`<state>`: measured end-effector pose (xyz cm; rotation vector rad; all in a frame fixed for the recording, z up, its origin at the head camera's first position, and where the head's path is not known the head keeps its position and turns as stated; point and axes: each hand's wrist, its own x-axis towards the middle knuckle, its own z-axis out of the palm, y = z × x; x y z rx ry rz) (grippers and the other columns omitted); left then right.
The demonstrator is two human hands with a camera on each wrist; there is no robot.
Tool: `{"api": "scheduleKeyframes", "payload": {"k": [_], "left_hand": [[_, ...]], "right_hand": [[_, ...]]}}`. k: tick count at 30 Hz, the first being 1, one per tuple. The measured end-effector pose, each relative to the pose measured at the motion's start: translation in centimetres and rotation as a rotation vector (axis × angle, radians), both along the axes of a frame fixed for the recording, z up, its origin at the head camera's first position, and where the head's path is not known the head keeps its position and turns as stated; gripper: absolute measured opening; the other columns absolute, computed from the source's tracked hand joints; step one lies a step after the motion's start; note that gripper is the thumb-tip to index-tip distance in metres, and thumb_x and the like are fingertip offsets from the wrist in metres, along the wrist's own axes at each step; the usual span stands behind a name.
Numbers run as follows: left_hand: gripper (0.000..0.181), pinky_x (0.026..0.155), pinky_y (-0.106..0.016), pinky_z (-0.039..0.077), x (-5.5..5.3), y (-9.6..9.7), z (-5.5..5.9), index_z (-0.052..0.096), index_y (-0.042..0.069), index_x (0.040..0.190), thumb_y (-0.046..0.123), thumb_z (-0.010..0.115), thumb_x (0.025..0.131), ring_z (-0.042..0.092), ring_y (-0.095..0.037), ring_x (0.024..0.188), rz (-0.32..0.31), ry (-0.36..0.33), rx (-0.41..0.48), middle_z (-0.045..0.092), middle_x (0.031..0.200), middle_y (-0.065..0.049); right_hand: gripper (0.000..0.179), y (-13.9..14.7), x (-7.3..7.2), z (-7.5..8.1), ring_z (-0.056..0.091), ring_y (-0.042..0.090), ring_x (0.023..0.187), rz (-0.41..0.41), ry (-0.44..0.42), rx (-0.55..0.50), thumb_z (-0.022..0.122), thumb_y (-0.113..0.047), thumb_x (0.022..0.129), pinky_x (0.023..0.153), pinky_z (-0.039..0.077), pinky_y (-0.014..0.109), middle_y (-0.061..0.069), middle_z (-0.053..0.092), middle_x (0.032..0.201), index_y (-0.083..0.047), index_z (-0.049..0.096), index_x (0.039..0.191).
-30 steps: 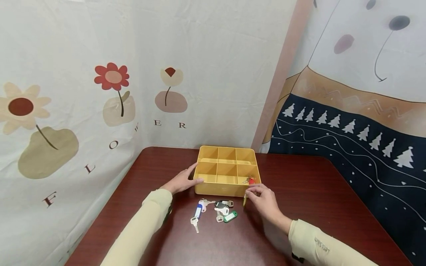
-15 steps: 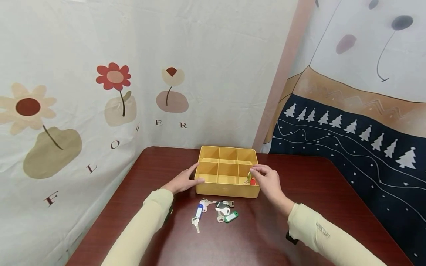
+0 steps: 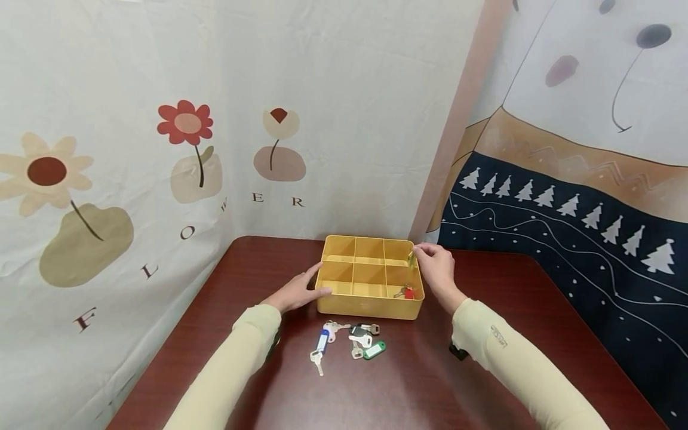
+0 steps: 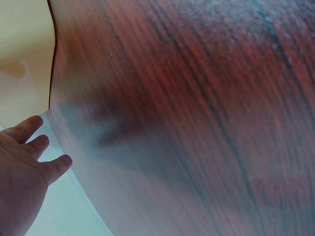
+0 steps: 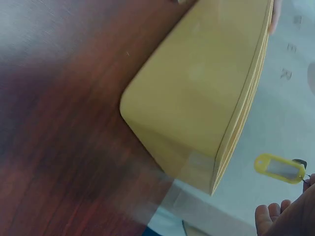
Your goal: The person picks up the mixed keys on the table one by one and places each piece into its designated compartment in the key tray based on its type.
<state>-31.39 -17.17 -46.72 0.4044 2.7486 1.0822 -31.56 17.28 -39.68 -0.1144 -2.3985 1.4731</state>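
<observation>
Yellow rectangular plastic six-compartment box (image 3: pixel 371 307) on dark-red wooden worktop (image 3: pixel 322 406), touched at left by a spread, uncurled left grip (image 3: pixel 294 292). Pinched in nearly closed right grip (image 3: pixel 438 269), just moved from front-right compartment (image 3: pixel 396 275) to back-right compartment (image 3: pixel 395 251) edge: yellow oblong key tag (image 5: pixel 279 168), seemingly kept apart from red plastic key tag (image 3: pixel 409 293).

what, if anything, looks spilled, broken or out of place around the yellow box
Nothing looks spilled or visibly broken, and the yellow six-compartment box sits upright. The only untidy spot is the keys and key tags in front of it, lying loosely at differing angles on the table.
</observation>
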Motion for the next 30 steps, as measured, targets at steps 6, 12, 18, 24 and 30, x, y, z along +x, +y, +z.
{"api": "scheduleKeyframes", "payload": {"k": [6,12,18,24,30], "left_hand": [[0.09,0.113,-0.059,0.025,-0.1,0.0,0.0,0.018,0.02,0.16,0.053,0.065,0.091,0.027,-0.041,0.144,-0.006,0.008,-0.001,0.031,0.156,-0.023],[0.088,0.113,-0.058,0.025,0.0,0.1,0.1,0.02,0.018,0.16,0.052,0.065,0.092,0.027,-0.042,0.143,-0.014,0.016,-0.01,0.032,0.155,-0.024],[0.089,0.113,-0.059,0.024,0.4,0.0,0.4,0.02,0.018,0.16,0.054,0.065,0.091,0.026,-0.043,0.143,-0.002,0.019,-0.02,0.031,0.155,-0.025],[0.09,0.112,-0.059,0.025,0.5,-0.2,0.5,0.02,0.021,0.16,0.056,0.065,0.09,0.026,-0.042,0.144,0.015,0.012,-0.021,0.031,0.155,-0.025],[0.094,0.113,-0.058,0.024,0.6,-0.3,0.4,0.02,0.021,0.16,0.061,0.065,0.088,0.022,-0.043,0.145,-0.005,0.02,-0.021,0.031,0.155,-0.026]], "right_hand": [[0.029,-0.2,-2.1,0.0,0.055,0.028,0.11,-0.052,-0.001,-0.012,0.064,-0.028,0.096,0.098,0.045,0.045,0.014,0.067,0.117,-0.004,0.075,0.108],[0.03,-0.2,-3.7,-0.2,0.055,0.029,0.11,-0.081,-0.012,0.002,0.063,-0.028,0.096,0.099,0.044,0.045,0.015,0.068,0.116,-0.004,0.075,0.109],[0.031,-0.9,-4.9,-0.3,0.054,0.029,0.106,-0.069,-0.052,-0.007,0.064,-0.029,0.095,0.097,0.045,0.044,0.015,0.068,0.114,-0.005,0.075,0.11],[0.031,-1.3,-5.9,-0.7,0.056,0.03,0.107,-0.058,-0.064,0.032,0.064,-0.03,0.095,0.096,0.044,0.044,0.014,0.069,0.115,-0.006,0.075,0.111],[0.035,-1.0,-6.5,-0.9,0.055,0.031,0.118,-0.02,-0.091,0.032,0.063,-0.03,0.098,0.102,0.043,0.043,0.013,0.065,0.128,-0.008,0.07,0.124]]}}
